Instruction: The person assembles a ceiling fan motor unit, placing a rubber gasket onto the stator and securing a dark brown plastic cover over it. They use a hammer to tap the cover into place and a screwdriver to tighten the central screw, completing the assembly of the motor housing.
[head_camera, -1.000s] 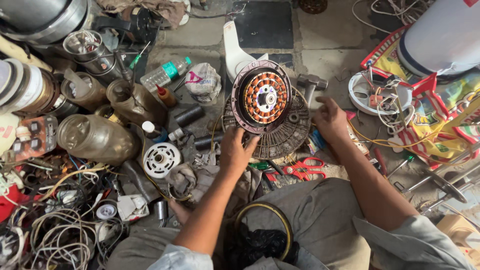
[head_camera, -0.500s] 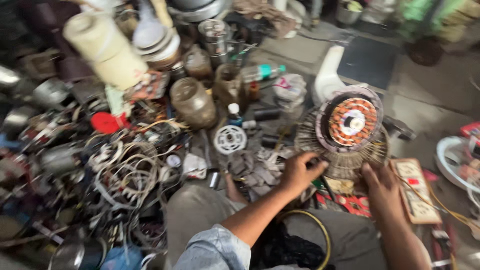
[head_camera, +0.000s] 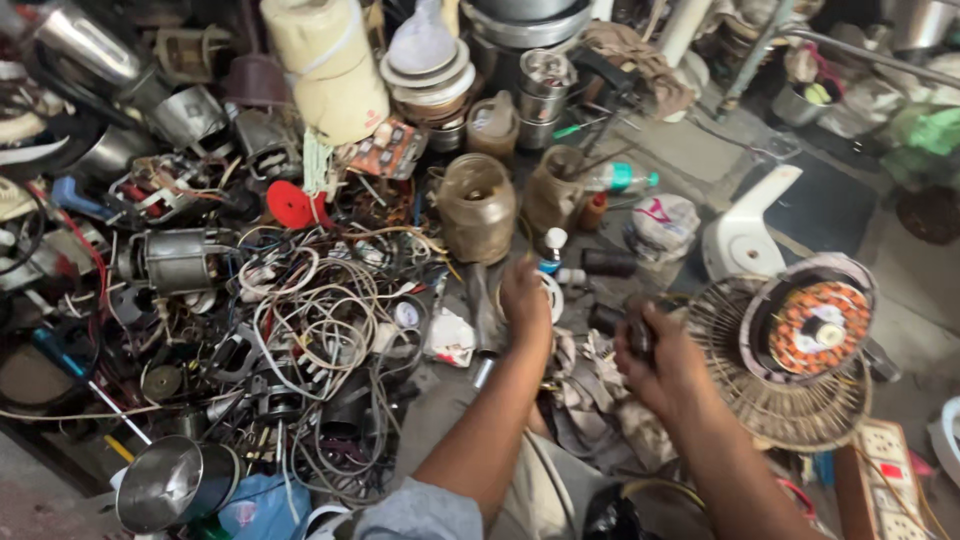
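My left hand reaches forward into the parts pile. Its fingertips are down beside a white round part and a small white-capped bottle, and the fingers are hidden from me. My right hand is closed around a short dark cylindrical object above crumpled rags. To its right, a fan motor with copper windings sits in a wire fan guard, apart from both hands.
A brown jar stands just beyond my left hand. Tangled wires and metal motors fill the left. A white plastic fan base, a plastic bottle and a power strip lie on the right.
The view has swung left. Both hands have left the fan guard. The left moved forward toward the jar, and the right pulled back and closed on a dark object.
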